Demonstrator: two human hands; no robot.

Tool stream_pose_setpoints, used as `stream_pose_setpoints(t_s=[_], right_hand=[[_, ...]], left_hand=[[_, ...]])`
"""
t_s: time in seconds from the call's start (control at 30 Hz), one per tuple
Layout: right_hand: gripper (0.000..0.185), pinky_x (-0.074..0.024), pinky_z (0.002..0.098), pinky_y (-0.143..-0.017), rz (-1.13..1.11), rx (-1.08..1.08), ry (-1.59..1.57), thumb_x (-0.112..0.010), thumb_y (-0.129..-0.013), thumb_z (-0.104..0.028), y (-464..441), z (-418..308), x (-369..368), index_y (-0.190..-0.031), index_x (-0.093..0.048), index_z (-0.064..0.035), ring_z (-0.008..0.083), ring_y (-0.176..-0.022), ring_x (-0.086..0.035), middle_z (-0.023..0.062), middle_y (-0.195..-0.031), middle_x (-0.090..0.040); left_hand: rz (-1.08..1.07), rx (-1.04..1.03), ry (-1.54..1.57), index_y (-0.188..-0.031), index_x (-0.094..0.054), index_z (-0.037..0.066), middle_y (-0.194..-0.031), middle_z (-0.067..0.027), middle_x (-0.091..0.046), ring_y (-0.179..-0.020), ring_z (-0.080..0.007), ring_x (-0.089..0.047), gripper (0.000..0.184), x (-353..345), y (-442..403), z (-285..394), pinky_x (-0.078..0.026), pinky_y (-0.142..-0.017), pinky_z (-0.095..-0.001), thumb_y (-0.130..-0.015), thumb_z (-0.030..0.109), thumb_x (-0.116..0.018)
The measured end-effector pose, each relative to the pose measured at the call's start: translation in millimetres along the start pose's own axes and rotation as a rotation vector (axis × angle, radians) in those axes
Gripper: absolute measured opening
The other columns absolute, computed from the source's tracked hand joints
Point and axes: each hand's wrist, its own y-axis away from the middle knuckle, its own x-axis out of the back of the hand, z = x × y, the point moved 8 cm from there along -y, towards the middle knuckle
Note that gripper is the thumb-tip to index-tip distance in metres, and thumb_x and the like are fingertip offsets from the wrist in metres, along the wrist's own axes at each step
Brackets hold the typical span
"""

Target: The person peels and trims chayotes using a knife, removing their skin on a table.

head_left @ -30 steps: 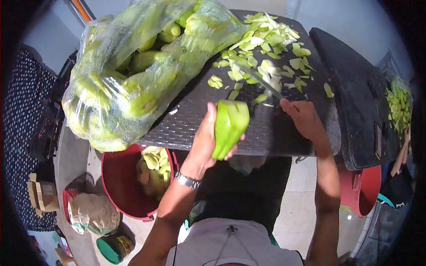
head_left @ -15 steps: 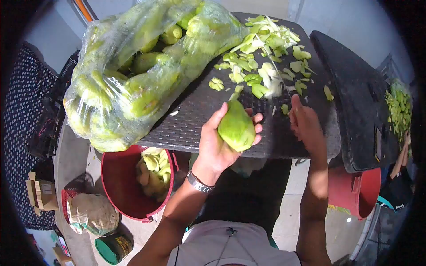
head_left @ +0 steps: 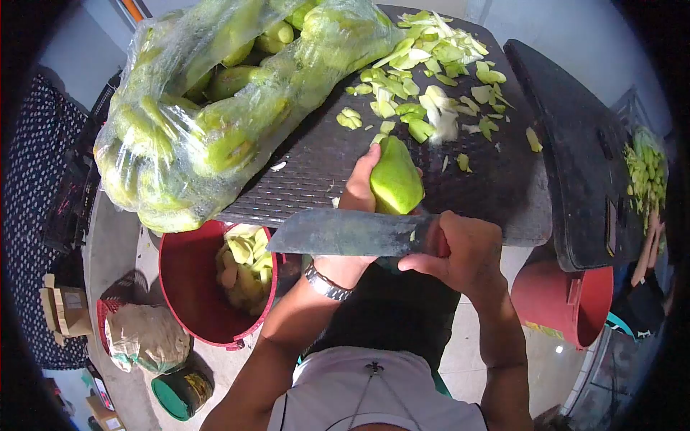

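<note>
In my left hand (head_left: pixel 359 189) is a smooth green fruit (head_left: pixel 397 179), oval and narrowing at its ends, with the thumb along its left side. My right hand (head_left: pixel 471 248) is closed around the handle of a wide-bladed knife (head_left: pixel 334 233). The dark blade lies crosswise, pointing left, in front of the fruit's near end and over my left palm. It hides most of that palm. Whether the edge touches the fruit, I cannot tell. Green and white peelings (head_left: pixel 445 54) are scattered on the dark woven-pattern table (head_left: pixel 302 190) beyond the fruit.
A clear plastic bag (head_left: pixel 237 136) full of green fruit covers the table's left side. Below it stands a red bucket (head_left: pixel 183 287) with pale pieces inside. At right are a black folded tabletop (head_left: pixel 575 158), another red bucket (head_left: pixel 546 302) and a person's arm (head_left: pixel 650 248) by green produce.
My right hand has swung left and toward me, bringing the knife blade across in front of the fruit. The fruit has shifted slightly right and tilted more upright in my left hand.
</note>
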Motion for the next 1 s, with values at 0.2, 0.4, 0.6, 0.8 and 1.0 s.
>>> stream_pose_setpoints(t_s=[0.2, 0.4, 0.6, 0.8, 1.0], right_hand=[[0.068, -0.0421, 0.0333, -0.046, 0.026, -0.005, -0.023, -0.08, -0.069, -0.073, -0.9, 2.1, -2.1, -0.068, -0.054, -0.0112, 0.0199, -0.046, -0.055, 0.0006, -0.053, -0.051], [0.068, -0.0469, 0.036, -0.046, -0.009, -0.009, 0.01, -0.077, -0.071, -0.076, -2.3, 2.3, -6.4, -0.069, -0.051, -0.0132, 0.0233, -0.048, -0.061, 0.0006, -0.054, -0.051], [0.07, -0.0433, 0.035, -0.047, -0.024, -0.097, -0.072, -0.079, -0.071, -0.075, -8.2, 26.7, -7.6, -0.065, -0.052, -0.0106, 0.0212, -0.047, -0.058, 0.0021, -0.052, -0.052], [0.07, -0.0441, 0.0364, -0.049, -0.056, -0.137, -0.076, -0.081, -0.073, -0.071, -16.2, 41.8, -7.0, -0.068, -0.057, -0.0054, 0.025, -0.048, -0.059, 0.0075, -0.054, -0.054], [0.067, -0.044, 0.0375, -0.049, -0.107, -0.206, -0.183, -0.081, -0.075, -0.068, -15.0, 44.9, -11.2, -0.07, -0.058, -0.0048, 0.0257, -0.049, -0.059, 0.0083, -0.054, -0.054]], left_hand=[[0.052, 0.002, 0.04, -0.125, -0.062, 0.005, -0.104, -0.0149, -0.072, -0.084, -0.0281, -0.072, 0.055, 4.3, 0.1, -5.2, -0.061, -0.074, -0.0412, -0.102, 0.055, -0.055], [0.066, -0.027, 0.044, -0.122, -0.063, 0.005, -0.101, -0.0141, -0.072, -0.085, -0.0278, -0.072, 0.055, 5.9, -0.5, -5.9, -0.06, -0.077, -0.0408, -0.1, 0.055, -0.057], [0.05, -0.06, 0.028, -0.122, -0.063, 0.004, -0.101, -0.0142, -0.072, -0.086, -0.0276, -0.072, 0.056, 7.1, 2.1, -4.8, -0.059, -0.078, -0.0399, -0.099, 0.055, -0.059], [-0.011, -0.07, 0.015, -0.125, -0.062, 0.004, -0.105, -0.0137, -0.072, -0.088, -0.0269, -0.071, 0.052, 3.4, 11.4, 2.2, -0.059, -0.077, -0.0389, -0.101, 0.05, -0.058], [0.071, -0.122, 0.055, -0.126, -0.064, 0.005, -0.108, -0.0115, -0.072, -0.091, -0.0254, -0.071, 0.046, 20.0, -1.4, -0.2, -0.058, -0.079, -0.0403, -0.104, 0.045, -0.055]])
